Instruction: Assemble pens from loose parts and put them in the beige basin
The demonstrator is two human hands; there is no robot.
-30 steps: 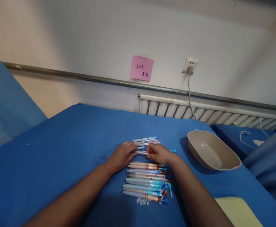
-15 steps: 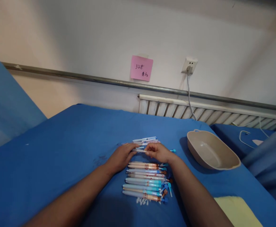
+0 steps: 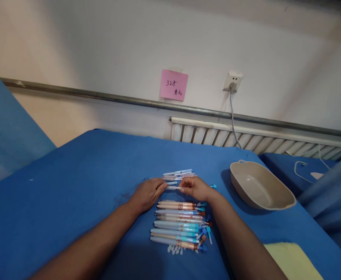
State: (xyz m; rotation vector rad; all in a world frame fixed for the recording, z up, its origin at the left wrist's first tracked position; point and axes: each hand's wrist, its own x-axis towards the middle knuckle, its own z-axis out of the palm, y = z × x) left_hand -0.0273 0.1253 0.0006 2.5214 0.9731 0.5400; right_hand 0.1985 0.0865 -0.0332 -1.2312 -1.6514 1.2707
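Both of my hands meet over a blue-covered table (image 3: 71, 194). My left hand (image 3: 147, 193) and my right hand (image 3: 196, 188) each pinch one end of a thin white pen part (image 3: 174, 188) held level between them. Just behind the hands lies a small heap of white and pale pen parts (image 3: 178, 174). In front of them, towards me, a row of several assembled pens (image 3: 178, 223) in blue, pink and orange lies side by side, with small white bits at its near end.
A beige oval dish (image 3: 261, 188) stands to the right of the pens. A yellow cloth (image 3: 293, 260) lies at the table's near right corner. On the wall behind hang a pink note (image 3: 174, 84) and a socket with a plugged cable (image 3: 231, 83), above a radiator (image 3: 246, 138).
The hands stay together on the white pen part, with only slight shifts of the fingers. The view has drifted a little to the left.
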